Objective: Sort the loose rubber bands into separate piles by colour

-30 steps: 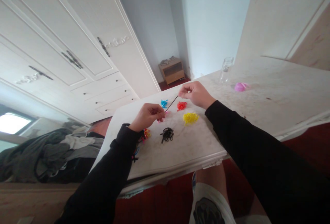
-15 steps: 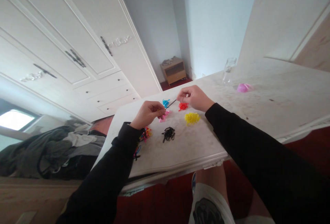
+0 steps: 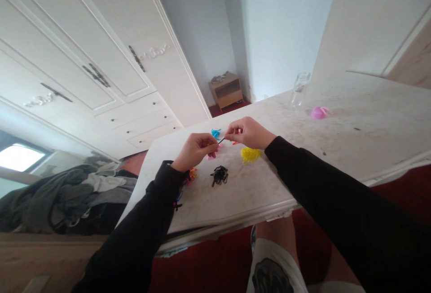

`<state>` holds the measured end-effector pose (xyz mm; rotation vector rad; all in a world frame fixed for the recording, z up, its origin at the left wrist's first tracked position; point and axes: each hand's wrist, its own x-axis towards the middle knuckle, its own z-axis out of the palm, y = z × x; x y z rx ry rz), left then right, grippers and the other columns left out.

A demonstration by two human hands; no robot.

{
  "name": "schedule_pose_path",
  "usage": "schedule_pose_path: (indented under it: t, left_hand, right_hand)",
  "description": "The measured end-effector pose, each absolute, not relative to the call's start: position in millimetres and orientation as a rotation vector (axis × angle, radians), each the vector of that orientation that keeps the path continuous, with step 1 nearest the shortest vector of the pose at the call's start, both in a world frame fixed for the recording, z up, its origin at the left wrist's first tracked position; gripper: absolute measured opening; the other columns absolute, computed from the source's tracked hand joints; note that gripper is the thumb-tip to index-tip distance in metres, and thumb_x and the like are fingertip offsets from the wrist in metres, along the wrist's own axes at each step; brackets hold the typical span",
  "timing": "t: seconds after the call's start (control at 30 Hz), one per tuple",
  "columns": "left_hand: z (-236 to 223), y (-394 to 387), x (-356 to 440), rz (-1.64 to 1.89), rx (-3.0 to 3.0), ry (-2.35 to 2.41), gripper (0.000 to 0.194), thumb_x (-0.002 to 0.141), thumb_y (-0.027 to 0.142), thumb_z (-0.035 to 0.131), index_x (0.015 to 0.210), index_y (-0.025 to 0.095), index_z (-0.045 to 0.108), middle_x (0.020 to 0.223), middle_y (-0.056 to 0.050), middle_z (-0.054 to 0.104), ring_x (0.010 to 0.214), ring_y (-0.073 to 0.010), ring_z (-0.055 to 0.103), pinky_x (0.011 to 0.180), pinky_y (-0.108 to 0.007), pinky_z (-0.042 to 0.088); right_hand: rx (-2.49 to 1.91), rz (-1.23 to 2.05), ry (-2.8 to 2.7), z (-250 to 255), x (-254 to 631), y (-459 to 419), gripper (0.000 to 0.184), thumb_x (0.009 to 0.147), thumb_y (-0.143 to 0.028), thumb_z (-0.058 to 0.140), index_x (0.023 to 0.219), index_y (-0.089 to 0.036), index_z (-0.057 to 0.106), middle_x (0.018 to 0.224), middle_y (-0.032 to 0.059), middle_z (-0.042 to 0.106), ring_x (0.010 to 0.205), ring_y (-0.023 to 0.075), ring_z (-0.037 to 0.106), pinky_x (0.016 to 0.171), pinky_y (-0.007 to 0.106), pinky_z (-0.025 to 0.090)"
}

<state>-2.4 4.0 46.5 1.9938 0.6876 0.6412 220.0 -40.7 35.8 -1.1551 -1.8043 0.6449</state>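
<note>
A thin black rubber band [image 3: 221, 140] spans the short gap between my hands. My left hand [image 3: 198, 148] pinches one end, with a bit of yellow showing at its fingers. My right hand [image 3: 247, 132] pinches the other end. Small heaps of bands lie below and around: blue [image 3: 216, 133] behind the left fingertips, pink [image 3: 211, 156] partly covered by that hand, red [image 3: 235, 143] mostly hidden under the right hand. A yellow heap [image 3: 250, 155] sits by my right wrist, and a black heap [image 3: 220, 175] lies nearer me. Mixed-colour bands [image 3: 192, 175] show beside my left cuff.
On the white table [image 3: 336, 149], a clear glass jar [image 3: 301, 90] and a pink bundle [image 3: 319, 113] stand at the far right. Clothes [image 3: 84, 194] are piled left of the table. A white wardrobe [image 3: 101, 37] and a small wooden cabinet [image 3: 227, 91] are beyond.
My right hand has moved left and slightly down towards my left hand, shortening the visible stretch of black band. The red heap is now more covered.
</note>
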Motion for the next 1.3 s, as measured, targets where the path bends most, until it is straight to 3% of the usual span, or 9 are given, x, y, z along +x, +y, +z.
schedule_pose_path:
  t: [0.37,0.67,0.83,1.07,1.3]
  left_hand:
    - [56,7,-4,0.639,2.037,0.717,0.014,0.078,0.023,0.076,0.073,0.011,0.069,0.057,-0.003,0.068,0.050,-0.0097,0.061,0.052,-0.021,0.051]
    - [53,5,-3,0.683,2.007,0.701,0.017,0.079,0.027,0.077,0.075,0.012,0.069,0.059,-0.003,0.068,0.051,-0.0100,0.062,0.053,-0.022,0.052]
    - [51,3,-2,0.660,1.998,0.698,0.018,0.078,0.028,0.077,0.075,0.012,0.069,0.060,-0.002,0.068,0.052,-0.0103,0.063,0.052,-0.022,0.052]
    - [50,4,-2,0.641,1.984,0.693,0.019,0.077,0.028,0.077,0.073,0.012,0.069,0.061,-0.003,0.068,0.053,-0.0110,0.064,0.053,-0.022,0.053]
    - [53,5,-4,0.602,2.008,0.722,0.014,0.076,0.023,0.077,0.073,0.011,0.071,0.059,-0.004,0.068,0.053,-0.0116,0.064,0.054,-0.022,0.054]
  right_hand:
    - [-1.222,0.367,-1.363,41,234,-37,0.014,0.077,-0.023,0.063,0.067,-0.015,0.068,0.063,0.0019,0.061,0.062,0.0133,0.050,0.062,0.030,0.036]
    - [-1.083,0.726,-1.733,32,220,-38,0.025,0.074,-0.038,0.077,0.076,-0.013,0.078,0.066,0.0044,0.070,0.061,0.0131,0.056,0.059,0.028,0.041]
    - [-1.011,0.755,-1.784,30,222,-36,0.027,0.078,-0.041,0.075,0.078,-0.014,0.078,0.071,0.0057,0.072,0.065,0.0142,0.060,0.063,0.029,0.045]
    - [-1.080,0.642,-1.769,36,219,-41,0.020,0.079,-0.032,0.070,0.071,-0.014,0.071,0.062,0.0012,0.064,0.060,0.0126,0.053,0.062,0.029,0.039]
    - [-1.146,0.422,-1.415,39,233,-37,0.010,0.074,-0.020,0.061,0.064,-0.017,0.061,0.061,-0.0002,0.055,0.063,0.0135,0.047,0.063,0.031,0.035]
